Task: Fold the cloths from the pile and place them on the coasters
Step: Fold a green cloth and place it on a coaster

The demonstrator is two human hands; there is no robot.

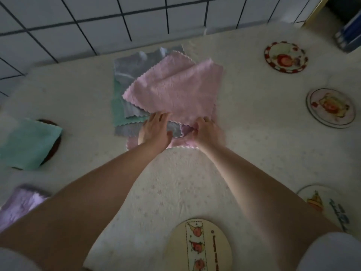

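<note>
Trouble is likeliest at the near edge of the pink cloth [175, 90], which is lying on top of the pile [125, 79] in the middle of the bench [254, 124]; the left hand [154, 132] is lying on that edge with fingers fairly straight, while the right hand [207, 132] is curling its fingers into the fabric — whether it is pinching one layer or two I cannot tell; if it is catching the grey cloth [173, 129] beneath, both could be lifting together and the pile could be skewing. Around it: a folded green cloth [29, 143] is covering a dark coaster [55, 145] at left; a lilac cloth [21, 204] is sitting nearer; four bare coasters are waiting — the far-right coaster [285, 57], the middle-right coaster [330, 108], the near-right coaster [322, 204] and the near coaster [197, 245]; nothing is blocking them.
</note>
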